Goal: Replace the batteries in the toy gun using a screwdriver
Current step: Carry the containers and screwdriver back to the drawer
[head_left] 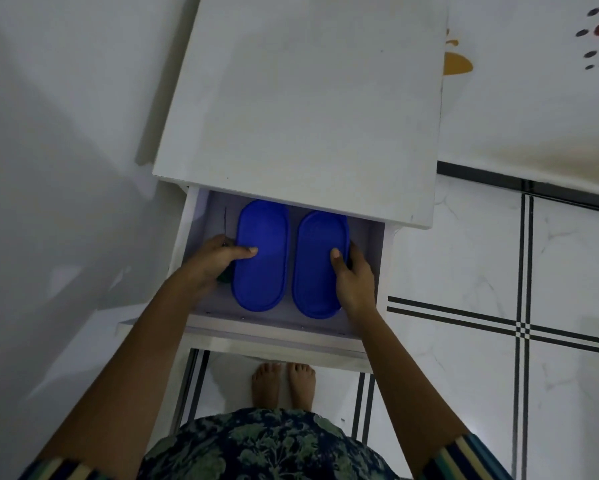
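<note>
Two blue oval lidded containers lie side by side in an open white drawer (277, 329). My left hand (218, 263) grips the left container (260, 268) at its left edge, thumb on the lid. My right hand (353, 275) grips the right container (320, 271) at its right edge, thumb on the lid. A thin dark rod (225, 221) and a dark green object (226, 277), possibly a screwdriver and its handle, lie partly hidden beside my left hand. No toy gun or batteries are in view.
The drawer belongs to a white cabinet whose top (305, 98) overhangs the back of the drawer. A white wall stands to the left. Tiled floor (498, 271) with black lines spreads to the right. My bare feet (284, 384) stand under the drawer front.
</note>
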Tool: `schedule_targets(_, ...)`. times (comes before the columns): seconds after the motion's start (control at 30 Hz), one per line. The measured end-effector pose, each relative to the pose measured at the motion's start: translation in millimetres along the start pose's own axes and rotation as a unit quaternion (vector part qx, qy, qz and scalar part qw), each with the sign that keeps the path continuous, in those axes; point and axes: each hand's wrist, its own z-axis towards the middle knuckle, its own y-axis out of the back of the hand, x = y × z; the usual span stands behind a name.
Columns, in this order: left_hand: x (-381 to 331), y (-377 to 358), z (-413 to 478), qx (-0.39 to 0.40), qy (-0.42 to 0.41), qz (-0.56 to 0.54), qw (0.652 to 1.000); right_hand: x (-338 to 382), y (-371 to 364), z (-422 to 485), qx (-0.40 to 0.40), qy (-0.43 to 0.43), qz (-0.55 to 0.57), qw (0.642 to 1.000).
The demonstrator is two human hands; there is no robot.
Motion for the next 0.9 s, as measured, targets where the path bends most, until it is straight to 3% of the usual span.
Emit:
schedule_targets(0.1, 5.1, 4.6, 1.7, -0.028, 0.026, 0.022, 0.999, 1.0, -1.8, -3.1, -0.034, 0.020, -0.074, 0.996)
schedule_targets(0.2, 9.4, 4.5, -7.6, -0.059, 0.048, 0.131, 0.988, 2.3, -1.5, -15.5, -0.053, 0.045, -0.174, 0.982)
schedule_targets(0.37, 17.4, -11.7, -35.1, -0.162, 0.011, 0.264, 0.951, -3.6, 1.6, -71.2, -0.050, 0.118, -0.424, 0.896)
schedule_targets(0.5, 48.6, -29.8, -74.4, -0.266, -0.155, 0.403, 0.862, -31.9, -3.2, -103.9, -0.085, 0.174, -0.517, 0.834)
schedule_targets(0.63, 78.8, -44.1, -85.7, -0.246, -0.208, 0.559, 0.764, -47.8, -3.7, -100.6, -0.162, 0.246, -0.545, 0.785)
schedule_targets(0.9, 23.9, -40.6, -30.3, -0.344, -0.360, 0.611, 0.616, -4.6, -5.9, -28.4, -0.246, 0.345, -0.514, 0.746)
